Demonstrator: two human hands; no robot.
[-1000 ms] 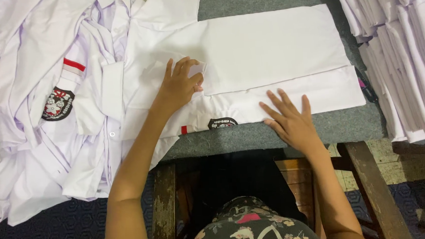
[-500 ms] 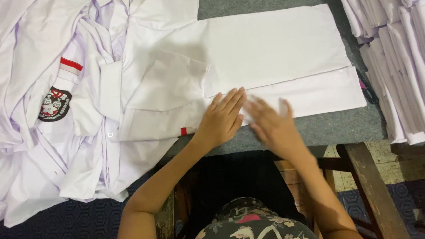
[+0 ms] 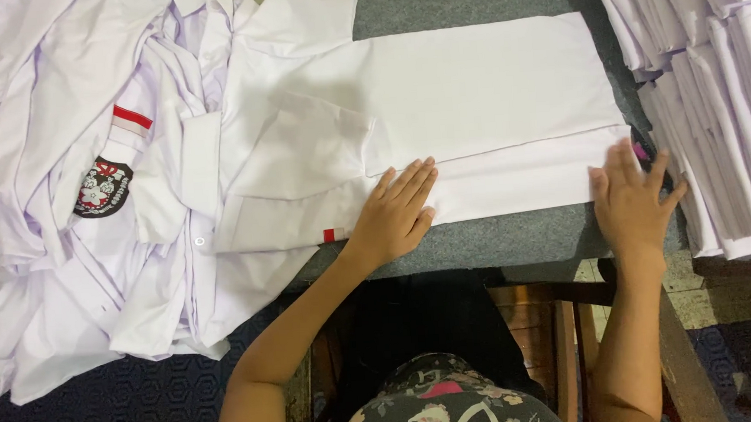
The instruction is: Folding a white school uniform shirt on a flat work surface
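Lower centre of the frame: left hand (image 3: 396, 214) lying open, palm flat, pressing the near edge of the folded white shirt (image 3: 473, 101). Lower right: right hand (image 3: 631, 204) lying open, fingers spread, resting flat on the shirt's right end. The shirt is lying across the grey counter (image 3: 499, 238), filling the middle of the frame. Left: a heap of unfolded white shirts (image 3: 60, 169) is spreading out, one showing a badge (image 3: 100, 186). Upper right: a stack of folded shirts (image 3: 715, 86) is sitting.
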